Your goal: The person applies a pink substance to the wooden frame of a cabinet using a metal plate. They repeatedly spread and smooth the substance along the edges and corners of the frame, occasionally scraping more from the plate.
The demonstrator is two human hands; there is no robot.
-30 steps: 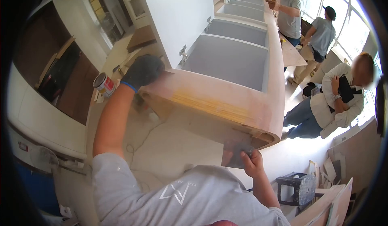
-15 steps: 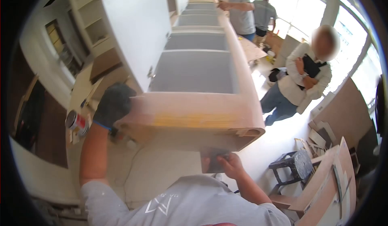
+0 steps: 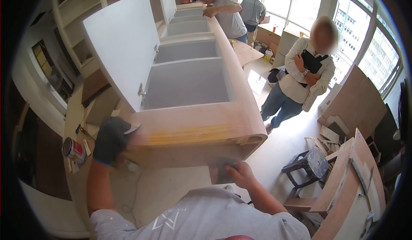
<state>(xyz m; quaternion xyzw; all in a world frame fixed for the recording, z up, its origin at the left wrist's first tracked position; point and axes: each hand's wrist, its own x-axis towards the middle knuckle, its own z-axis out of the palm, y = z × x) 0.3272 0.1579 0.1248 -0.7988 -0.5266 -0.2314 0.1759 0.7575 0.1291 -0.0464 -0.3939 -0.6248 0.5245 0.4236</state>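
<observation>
A long wooden cabinet (image 3: pixel 201 130) with open grey compartments and a raised white door (image 3: pixel 122 42) lies below me. My left hand (image 3: pixel 110 140), in a dark glove, presses a small flat tool against the cabinet's near left corner. My right hand (image 3: pixel 241 174), bare, grips a flat grey scraper (image 3: pixel 222 170) held against the underside of the cabinet's near right end. A yellowish patch runs along the cabinet's near face between my hands.
A can (image 3: pixel 74 150) stands on the floor at the left. A dark stool (image 3: pixel 307 165) and stacked boards (image 3: pixel 347 175) sit at the right. One person (image 3: pixel 300 74) stands with folded arms beside the cabinet; others (image 3: pixel 225 14) work at its far end.
My view has tilted up and back, showing more of the room. My left hand slid down the cabinet's left corner. My right hand stays on the scraper at the right end.
</observation>
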